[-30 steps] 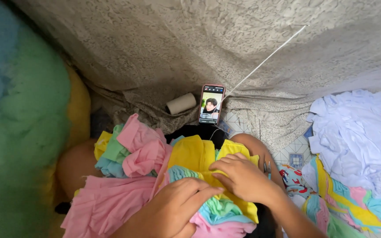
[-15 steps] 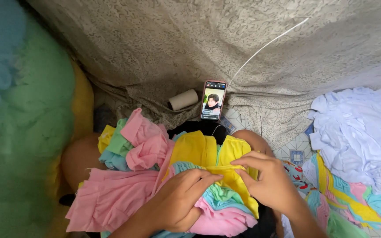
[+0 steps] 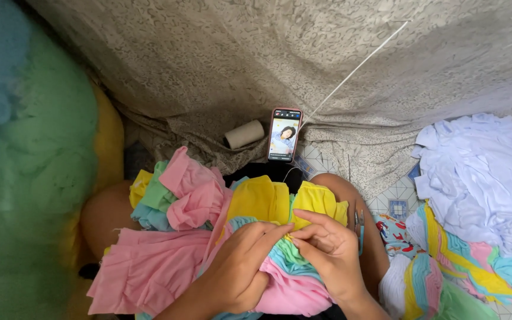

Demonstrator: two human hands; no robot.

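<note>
A ruffled garment of pink, yellow, green and blue cloth [image 3: 197, 195] lies bunched across my lap. My left hand [image 3: 241, 261] rests on it with the fingers pinching the cloth near the yellow and green layers. My right hand [image 3: 327, 252] meets it from the right, its fingertips pinched on the same fold of cloth. A small pair of snips [image 3: 360, 228] lies on my right thigh, just beside the right hand.
A phone [image 3: 284, 134] with a lit screen leans against the beige draped cloth [image 3: 327, 65], with a cardboard spool [image 3: 245, 134] to its left. A white cable [image 3: 357, 68] runs up from it. White cloth [image 3: 481, 178] and striped ruffles [image 3: 475, 261] pile at right; a green cushion [image 3: 37, 166] at left.
The view has tipped down slightly. Both hands have drawn closer together, fingertips now meeting on the fold at the yellow and green layers.
</note>
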